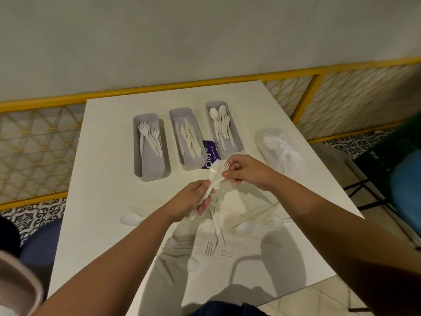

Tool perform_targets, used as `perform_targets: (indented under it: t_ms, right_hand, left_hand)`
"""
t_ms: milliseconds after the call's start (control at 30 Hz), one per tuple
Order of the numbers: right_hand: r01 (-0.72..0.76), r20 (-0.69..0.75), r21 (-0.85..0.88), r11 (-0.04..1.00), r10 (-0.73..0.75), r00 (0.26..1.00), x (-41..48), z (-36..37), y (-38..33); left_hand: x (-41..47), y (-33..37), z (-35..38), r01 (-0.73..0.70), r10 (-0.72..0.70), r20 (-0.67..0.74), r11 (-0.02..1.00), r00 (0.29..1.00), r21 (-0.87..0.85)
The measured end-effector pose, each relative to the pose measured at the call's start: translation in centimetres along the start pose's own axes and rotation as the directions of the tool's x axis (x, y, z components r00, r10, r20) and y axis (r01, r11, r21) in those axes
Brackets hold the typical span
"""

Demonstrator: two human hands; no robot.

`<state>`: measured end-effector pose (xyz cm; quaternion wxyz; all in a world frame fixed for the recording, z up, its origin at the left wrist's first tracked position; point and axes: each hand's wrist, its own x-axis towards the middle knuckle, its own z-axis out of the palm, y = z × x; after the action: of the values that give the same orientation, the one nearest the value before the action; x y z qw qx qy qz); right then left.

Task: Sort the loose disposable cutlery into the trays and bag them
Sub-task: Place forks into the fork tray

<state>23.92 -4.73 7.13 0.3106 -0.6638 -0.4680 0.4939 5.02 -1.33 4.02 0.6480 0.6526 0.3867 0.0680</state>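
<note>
1. A lone spoon (131, 218) lies near the left edge of the white table (102, 179), with bare tabletop all around it.
2. The fork tray (150, 166) is the leftmost of three grey trays lying side by side. Its forks lie toward the far end, and the near end is bare.
3. The knife tray (180, 112) sits in the middle, with a narrow gap on each side.
4. The left hand (196, 199) is curled round the handle of a held spoon (214, 173), over the open strip between the trays and the loose pile. The bowl points toward the trays.
5. The loose cutlery (216, 242) is scattered toward the near table edge, between the two forearms.
6. The spoon tray (230, 148) is the rightmost tray and sits farthest back.
7. The right hand (246, 171) pinches a fork (226, 165), whose tines stand up just beside the held spoon's bowl.
8. A clear plastic bag (281, 151) lies close to the table's right edge, apart from the trays.
</note>
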Motion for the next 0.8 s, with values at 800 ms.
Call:
perform_targets:
  t_ms: [800]
  right_hand:
    - [-0.111,-0.08,0.417,0.902,0.158,0.984,-1.2,5.6,0.8]
  left_hand:
    - [-2.1,-2.3,-0.2,0.085,-0.1,-0.045,0.962,0.994,-0.261]
